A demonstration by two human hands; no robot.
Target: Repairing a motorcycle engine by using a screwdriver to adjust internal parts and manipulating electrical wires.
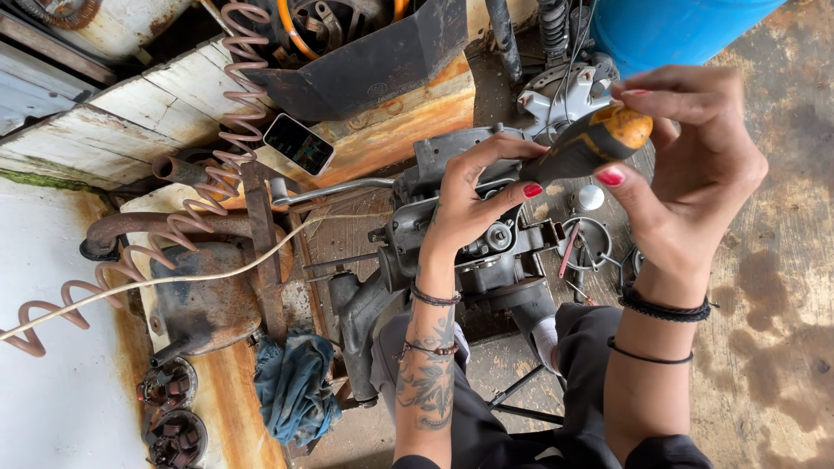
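My right hand (686, 174) pinches the orange and black handle of a screwdriver (599, 139) at its rounded end. My left hand (473, 195) wraps around the lower, dark part of the same handle, and its fingers rest on a grey metal engine part (486, 247) that sits on my lap. The screwdriver's shaft is hidden behind my left hand. Both wrists wear dark bands, and the left forearm is tattooed.
A phone (300, 143) lies on a rusty wooden bench (391, 130). A coiled pink hose (217, 174) runs across a rusted exhaust part (204, 295). A blue rag (291, 386) hangs at the bench edge. Small tools and a ring (586, 243) lie on the concrete floor below a blue barrel (669, 26).
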